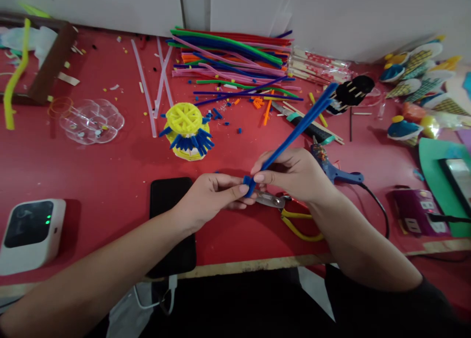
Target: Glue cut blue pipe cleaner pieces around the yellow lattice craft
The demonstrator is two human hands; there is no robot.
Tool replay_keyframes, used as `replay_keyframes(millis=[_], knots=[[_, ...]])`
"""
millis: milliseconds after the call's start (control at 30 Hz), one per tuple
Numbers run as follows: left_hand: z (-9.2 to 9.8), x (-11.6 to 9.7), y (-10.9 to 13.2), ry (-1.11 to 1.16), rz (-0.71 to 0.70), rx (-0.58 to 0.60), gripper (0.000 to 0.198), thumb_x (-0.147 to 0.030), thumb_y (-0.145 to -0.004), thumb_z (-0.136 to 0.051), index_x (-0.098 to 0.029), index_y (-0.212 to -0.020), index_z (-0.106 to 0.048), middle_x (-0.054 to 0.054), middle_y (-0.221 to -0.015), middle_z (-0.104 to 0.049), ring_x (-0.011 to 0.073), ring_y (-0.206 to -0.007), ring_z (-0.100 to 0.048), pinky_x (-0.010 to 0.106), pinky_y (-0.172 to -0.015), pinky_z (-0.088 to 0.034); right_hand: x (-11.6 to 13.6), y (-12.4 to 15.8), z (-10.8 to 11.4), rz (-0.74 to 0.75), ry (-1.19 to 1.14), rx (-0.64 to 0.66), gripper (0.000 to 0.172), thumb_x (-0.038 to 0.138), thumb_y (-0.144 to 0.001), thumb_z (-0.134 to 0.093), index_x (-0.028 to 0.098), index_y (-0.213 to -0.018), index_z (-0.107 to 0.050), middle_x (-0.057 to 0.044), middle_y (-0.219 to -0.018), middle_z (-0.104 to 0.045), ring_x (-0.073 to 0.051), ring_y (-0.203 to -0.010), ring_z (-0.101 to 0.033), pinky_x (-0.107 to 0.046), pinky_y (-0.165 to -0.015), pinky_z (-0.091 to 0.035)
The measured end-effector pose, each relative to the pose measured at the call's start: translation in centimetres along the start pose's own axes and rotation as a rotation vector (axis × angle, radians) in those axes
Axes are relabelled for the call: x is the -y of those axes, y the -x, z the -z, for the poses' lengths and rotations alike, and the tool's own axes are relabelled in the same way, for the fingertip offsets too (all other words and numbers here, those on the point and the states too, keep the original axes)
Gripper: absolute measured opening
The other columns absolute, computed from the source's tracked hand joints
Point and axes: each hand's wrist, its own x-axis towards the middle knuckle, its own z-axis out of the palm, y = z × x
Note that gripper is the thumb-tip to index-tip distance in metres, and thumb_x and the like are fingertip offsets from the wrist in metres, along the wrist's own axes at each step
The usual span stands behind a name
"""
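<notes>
My two hands meet over the red table, both pinching the near end of a long blue pipe cleaner that slants up to the right. My left hand grips its tip between thumb and fingers. My right hand holds it just above, fingers closed. Under my right hand lie yellow-handled scissors. A yellow round craft piece with short blue pipe-cleaner bits stuck around it stands further back.
A pile of coloured pipe cleaners lies at the back. A blue glue gun, black phone, white device, clear plastic tray, purple power strip and toy pieces surround the work area.
</notes>
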Motion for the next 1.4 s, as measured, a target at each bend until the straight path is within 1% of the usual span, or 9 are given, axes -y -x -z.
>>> replay_keyframes(millis=[233,433,533,633,700,800,933,1133,1400], knots=[[0.1,0.1,-0.1,0.026,0.056,0.032,0.021,-0.034,-0.071,-0.087,-0.017,-0.081,-0.080,0.007,-0.081,-0.080,0.0123,-0.073,-0.074,0.018,-0.065,-0.058,0.2,0.1,-0.1,-0.037,0.002,0.026,0.025,0.036,-0.068,-0.089,0.019,-0.079,-0.075,0.002,-0.065,-0.071,-0.012,-0.055,-0.066,-0.024,-0.054,-0.054],[0.1,0.1,-0.2,0.012,0.097,0.026,0.029,-0.040,-0.068,-0.089,-0.015,-0.077,-0.077,0.003,-0.070,-0.076,0.0105,-0.064,-0.071,0.019,-0.062,-0.056,0.1,0.1,-0.4,0.060,0.134,-0.033,0.024,0.040,-0.070,-0.087,0.020,-0.077,-0.077,0.000,-0.071,-0.075,-0.014,-0.062,-0.070,-0.025,-0.061,-0.057],[0.0,0.0,-0.1,0.006,0.131,0.046,0.028,-0.038,-0.069,-0.088,-0.014,-0.076,-0.075,0.000,-0.070,-0.074,0.0084,-0.065,-0.069,0.020,-0.068,-0.056,-0.1,0.1,-0.5,0.127,0.218,-0.032,0.026,0.044,-0.073,-0.085,0.020,-0.078,-0.077,-0.001,-0.074,-0.075,-0.016,-0.071,-0.072,-0.028,-0.070,-0.059],[-0.1,0.1,0.0,0.016,0.108,0.096,0.030,-0.038,-0.070,-0.087,-0.014,-0.081,-0.075,0.002,-0.077,-0.076,0.0105,-0.076,-0.070,0.025,-0.081,-0.056,-0.7,0.2,-0.7,0.174,0.247,-0.025,0.028,0.046,-0.077,-0.082,0.019,-0.081,-0.072,0.000,-0.072,-0.071,-0.014,-0.067,-0.069,-0.027,-0.066,-0.058],[0.0,0.1,-0.1,0.039,0.059,0.094,0.032,-0.041,-0.071,-0.087,-0.014,-0.081,-0.073,0.003,-0.080,-0.076,0.0120,-0.079,-0.070,0.027,-0.085,-0.055,-1.1,0.3,-0.7,0.260,0.268,-0.074,0.037,0.050,-0.074,-0.084,0.019,-0.087,-0.067,0.001,-0.076,-0.069,-0.013,-0.066,-0.067,-0.026,-0.063,-0.058],[0.1,0.2,-0.3,0.117,-0.017,0.054,0.032,-0.041,-0.072,-0.086,-0.015,-0.081,-0.071,0.001,-0.078,-0.075,0.0123,-0.075,-0.070,0.027,-0.081,-0.056,-1.6,0.2,-0.5,0.565,0.456,-0.085,0.052,0.055,-0.066,-0.086,0.021,-0.097,-0.062,-0.002,-0.090,-0.070,-0.016,-0.080,-0.070,-0.030,-0.074,-0.061],[0.2,0.2,-0.4,0.142,-0.060,0.012,0.030,-0.038,-0.074,-0.085,-0.014,-0.084,-0.070,0.000,-0.079,-0.074,0.0121,-0.078,-0.070,0.026,-0.081,-0.056,-1.7,0.3,-0.1,0.817,0.836,0.016,0.030,0.038,-0.084,-0.077,0.021,-0.104,-0.062,-0.005,-0.103,-0.071,-0.017,-0.097,-0.070,-0.031,-0.085,-0.060],[0.0,0.0,-0.4,0.020,-0.103,-0.029,0.032,-0.042,-0.074,-0.084,-0.015,-0.080,-0.069,-0.002,-0.077,-0.069,0.0112,-0.077,-0.067,0.028,-0.087,-0.055,-1.4,0.6,-0.5,0.815,0.915,-0.003,0.011,0.022,-0.093,-0.066,0.021,-0.102,-0.060,-0.005,-0.100,-0.070,-0.017,-0.096,-0.069,-0.029,-0.080,-0.059],[-0.2,-0.3,-0.3,-0.399,-0.230,-0.064,0.017,-0.029,-0.090,-0.063,-0.016,-0.080,-0.069,0.003,-0.083,-0.076,0.0161,-0.086,-0.069,0.026,-0.083,-0.051,-1.4,0.3,-1.1,0.731,0.793,-0.033,0.016,0.011,-0.086,-0.065,0.023,-0.090,-0.055,-0.001,-0.085,-0.064,-0.016,-0.081,-0.062,-0.029,-0.074,-0.054]])
